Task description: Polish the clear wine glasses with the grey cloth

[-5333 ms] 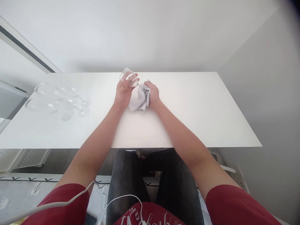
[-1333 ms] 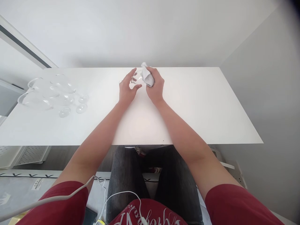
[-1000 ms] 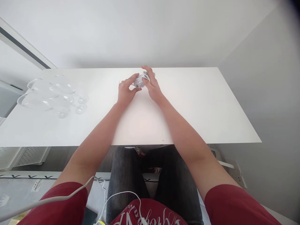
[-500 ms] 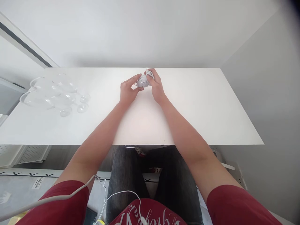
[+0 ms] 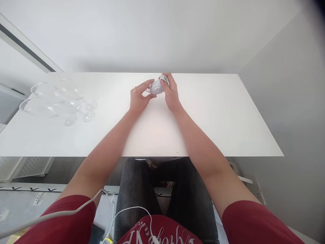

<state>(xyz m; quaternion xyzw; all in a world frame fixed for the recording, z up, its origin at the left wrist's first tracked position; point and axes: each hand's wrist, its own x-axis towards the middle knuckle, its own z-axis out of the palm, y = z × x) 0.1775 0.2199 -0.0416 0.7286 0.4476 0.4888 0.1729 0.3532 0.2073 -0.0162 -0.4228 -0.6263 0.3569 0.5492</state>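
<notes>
Near the table's far edge, my left hand (image 5: 139,98) curves its fingers and thumb around one side of a clear glass (image 5: 155,87). My right hand (image 5: 172,96) grips a whitish cloth (image 5: 165,80) against the other side, thumb pressed on it. Some of the cloth seems to show through the glass, but I cannot tell how much is inside. The stem and foot are not clearly seen. On the left of the table stand several clear stemmed glasses (image 5: 70,120), grouped close together.
The white table (image 5: 215,115) runs along a white wall (image 5: 162,37), with a grey wall (image 5: 299,101) on the right. A white cable (image 5: 76,210) crosses in front of my left sleeve. Below left is a white perforated basket (image 5: 33,166).
The cloth and my right hand have shifted slightly to the right, and the glass has turned a little. My left hand keeps nearly the same place.
</notes>
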